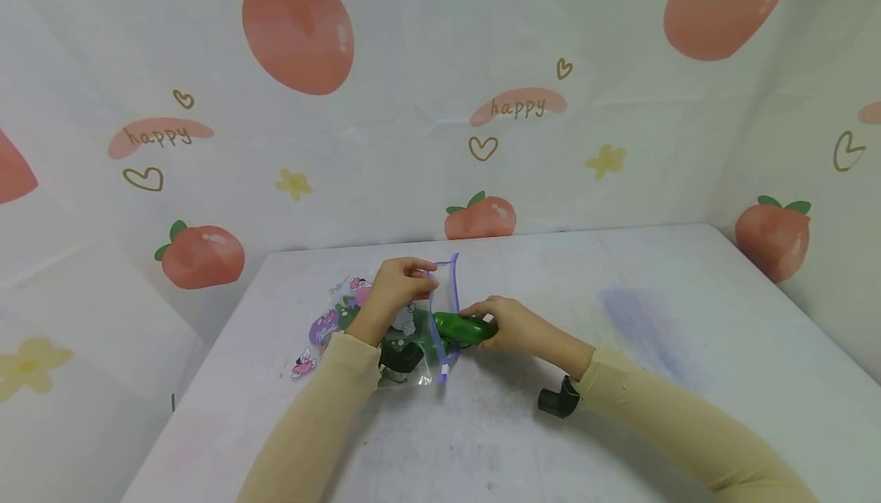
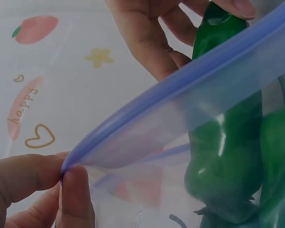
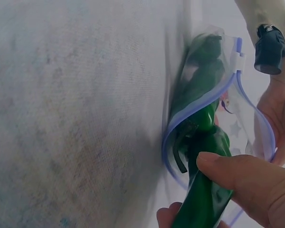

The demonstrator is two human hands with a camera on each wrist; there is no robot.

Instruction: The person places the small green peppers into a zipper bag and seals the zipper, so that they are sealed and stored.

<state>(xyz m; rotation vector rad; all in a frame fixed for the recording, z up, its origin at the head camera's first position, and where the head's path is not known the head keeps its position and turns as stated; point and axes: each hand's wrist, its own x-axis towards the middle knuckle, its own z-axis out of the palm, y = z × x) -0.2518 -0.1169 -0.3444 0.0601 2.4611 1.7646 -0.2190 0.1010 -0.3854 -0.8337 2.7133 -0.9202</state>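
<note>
A clear zip bag (image 1: 323,327) with purple edging and cartoon prints lies on the table, its mouth facing right. My left hand (image 1: 394,289) pinches the upper rim of that mouth between thumb and fingers. A long, shiny green pepper (image 1: 468,328) is in the grip of my right hand (image 1: 515,327), the thumb on its side. One end of it is inside the mouth, as the left wrist view shows. More green peppers (image 3: 199,78) lie within the bag, partly hidden by prints and my left arm. A white slider (image 3: 238,61) sits on the rim.
Black wrist cameras (image 1: 557,402) are strapped to both wrists, the left one overlapping the bag. The pale table (image 1: 509,442) has a bluish stain (image 1: 636,323) on its right side. A cloth backdrop (image 1: 406,159) with peach prints stands behind it.
</note>
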